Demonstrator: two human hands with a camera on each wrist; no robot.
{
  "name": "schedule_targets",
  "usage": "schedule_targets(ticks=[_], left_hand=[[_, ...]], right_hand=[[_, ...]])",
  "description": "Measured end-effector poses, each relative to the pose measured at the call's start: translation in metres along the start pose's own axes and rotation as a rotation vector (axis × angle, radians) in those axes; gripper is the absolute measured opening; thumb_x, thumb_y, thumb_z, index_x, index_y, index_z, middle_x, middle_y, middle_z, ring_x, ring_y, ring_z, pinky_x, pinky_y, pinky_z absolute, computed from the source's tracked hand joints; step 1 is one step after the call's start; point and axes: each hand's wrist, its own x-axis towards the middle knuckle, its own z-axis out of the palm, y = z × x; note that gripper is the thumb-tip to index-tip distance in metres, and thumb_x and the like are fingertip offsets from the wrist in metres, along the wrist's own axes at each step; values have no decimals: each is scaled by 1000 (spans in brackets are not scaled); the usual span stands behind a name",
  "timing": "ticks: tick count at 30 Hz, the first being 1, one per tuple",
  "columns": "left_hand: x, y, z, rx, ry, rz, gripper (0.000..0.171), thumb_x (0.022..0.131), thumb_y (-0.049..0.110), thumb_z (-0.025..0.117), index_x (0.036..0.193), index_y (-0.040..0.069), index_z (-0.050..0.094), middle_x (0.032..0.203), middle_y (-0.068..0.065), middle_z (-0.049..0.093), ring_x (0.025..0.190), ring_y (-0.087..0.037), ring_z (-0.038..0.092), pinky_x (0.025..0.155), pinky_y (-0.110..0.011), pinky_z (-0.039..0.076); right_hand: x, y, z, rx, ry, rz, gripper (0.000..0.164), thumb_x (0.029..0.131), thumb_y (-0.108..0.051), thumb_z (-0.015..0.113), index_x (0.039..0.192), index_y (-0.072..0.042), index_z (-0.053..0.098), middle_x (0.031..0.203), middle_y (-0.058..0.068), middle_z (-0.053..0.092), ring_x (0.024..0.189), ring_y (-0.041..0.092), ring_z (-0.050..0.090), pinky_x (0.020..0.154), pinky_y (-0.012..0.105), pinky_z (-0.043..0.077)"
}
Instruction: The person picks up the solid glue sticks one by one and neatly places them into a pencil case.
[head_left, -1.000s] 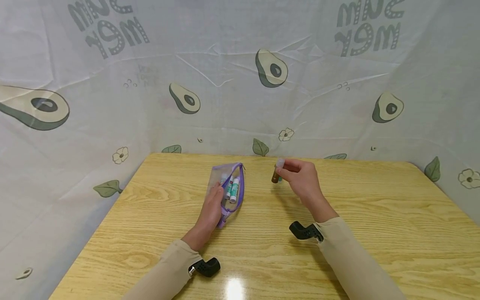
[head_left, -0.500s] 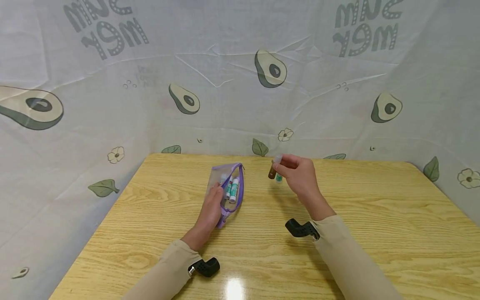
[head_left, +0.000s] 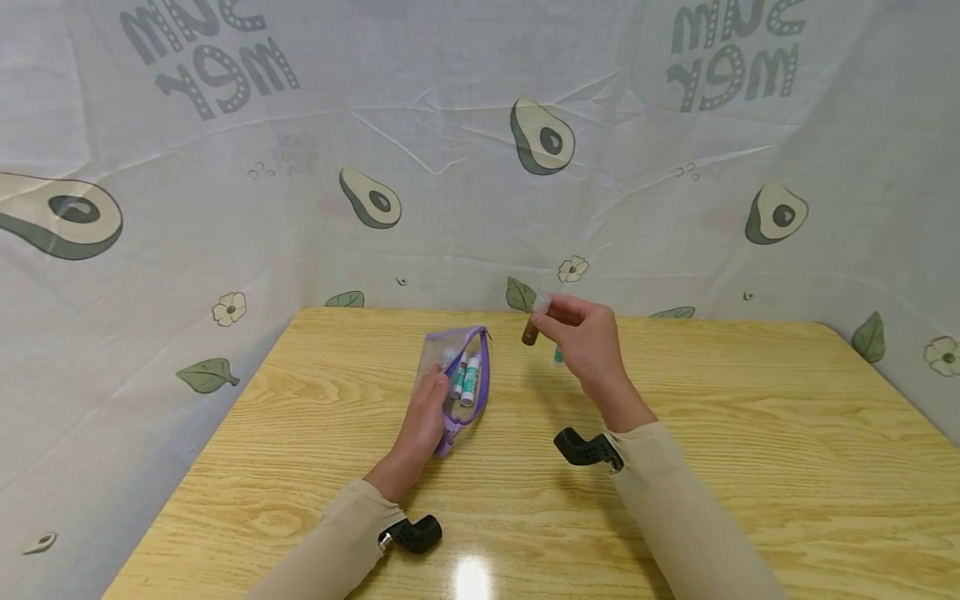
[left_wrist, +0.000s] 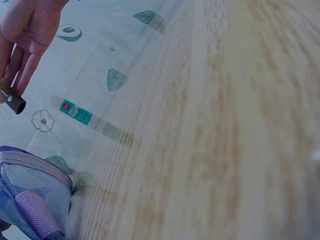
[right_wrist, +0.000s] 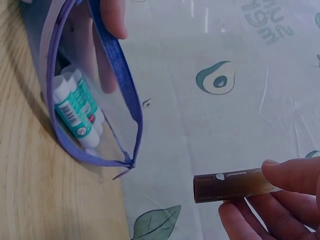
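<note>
My left hand (head_left: 422, 417) holds the side of a translucent mesh zipper pouch (head_left: 483, 377) with purple edging. Its fingers lie along the wall, and some show through the mesh in the right wrist view. The pouch's mouth gapes, showing green-and-white glue sticks (right_wrist: 75, 107) inside. Up and to the right of it, my right hand (head_left: 592, 342) pinches a brown glue stick (right_wrist: 227, 185) with a pale, translucent end, tilted above the table. Partly hidden behind the right hand, a green glue stick (left_wrist: 76, 112) stands upright on the table.
The wooden table (head_left: 300, 367) has a patterned avocado cloth (head_left: 450, 233) hanging behind it. A black wrist device (head_left: 588, 450) sits at the right cuff, and another black device (head_left: 416, 533) at the left cuff.
My right hand has moved left and slightly up with the brown glue stick, uncovering part of the standing green one. The left hand and pouch have stayed put.
</note>
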Motion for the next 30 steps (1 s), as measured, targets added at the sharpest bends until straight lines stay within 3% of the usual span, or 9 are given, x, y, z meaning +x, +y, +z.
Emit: schedule_targets(ticks=[4,11,19,30], left_hand=[[-1,0,2,6,-2,-8,61,117,37,27,167,2,29,179,-15,15,168,-39,1,136,-60,3],[1,-1,1,14,-6,-9,62,117,38,26,168,2,27,180,-14,14,168,-38,0,136,-60,2],[1,-1,-1,23,2,-10,62,117,37,27,169,2,24,179,-15,15,168,-39,2,136,-59,4],[0,0,-1,22,4,-13,62,117,38,28,168,3,26,179,-15,16,168,-38,2,136,-59,4]], right_hand=[[1,-4,3,24,8,-12,41,103,-16,71,141,0,67,136,23,71,131,32,65,116,48,53],[2,-5,11,21,1,-14,39,103,-16,72,139,-2,69,131,20,72,123,25,67,108,38,55],[3,-9,20,58,10,-5,39,102,-16,73,138,-2,70,132,22,73,128,30,66,112,46,52],[7,-13,27,62,20,5,38,102,-15,73,139,-4,70,133,20,73,127,28,67,111,43,54]])
